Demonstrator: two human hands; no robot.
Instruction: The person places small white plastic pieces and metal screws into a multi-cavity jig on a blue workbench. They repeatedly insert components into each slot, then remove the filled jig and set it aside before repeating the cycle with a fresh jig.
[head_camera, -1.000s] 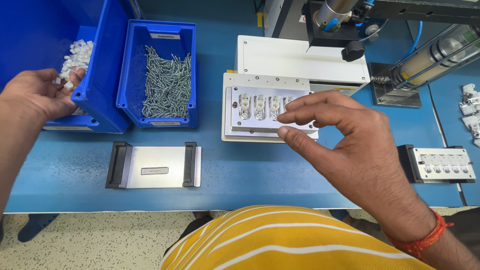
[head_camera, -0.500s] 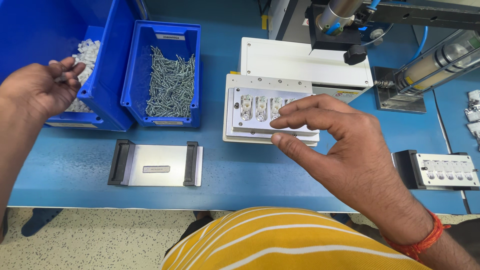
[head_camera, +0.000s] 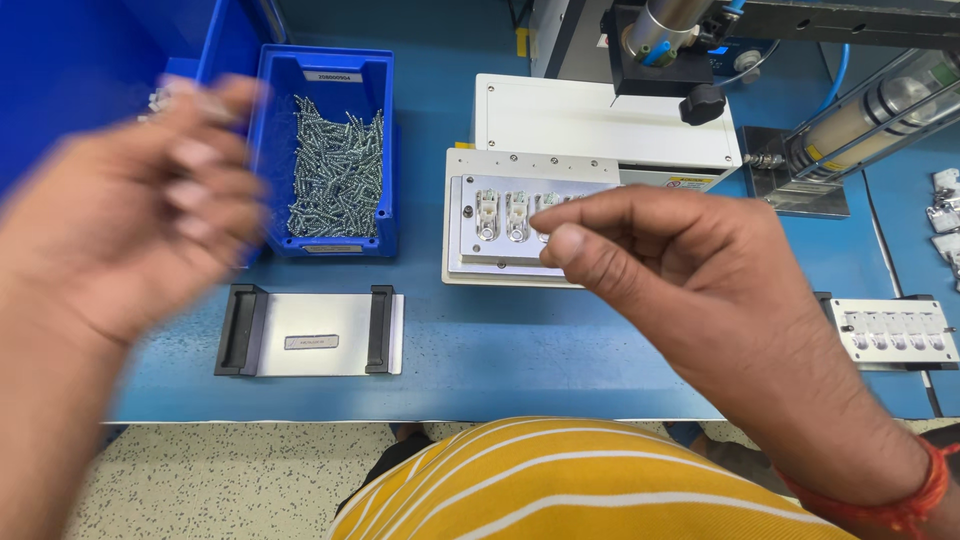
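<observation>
My right hand (head_camera: 700, 290) hovers over the right part of a grey fixture plate (head_camera: 500, 258), thumb and forefinger pinched together; no part shows between them. The plate holds a row of small white-and-metal pieces (head_camera: 502, 213), some hidden by my fingers. My left hand (head_camera: 130, 220) is a blur at the left, fingers curled, in front of the blue bin of screws (head_camera: 335, 175). What it holds, if anything, is lost in the blur.
A second blue bin with small white parts (head_camera: 158, 97) peeks out behind my left hand. A flat metal plate with black end handles (head_camera: 310, 330) lies near the table's front edge. A white press unit (head_camera: 600, 125) stands behind the fixture. A white block of sockets (head_camera: 895, 330) sits far right.
My left hand has left the bin of white parts and swung right and toward me, now blurred. My right hand stays pinched over the fixture plate.
</observation>
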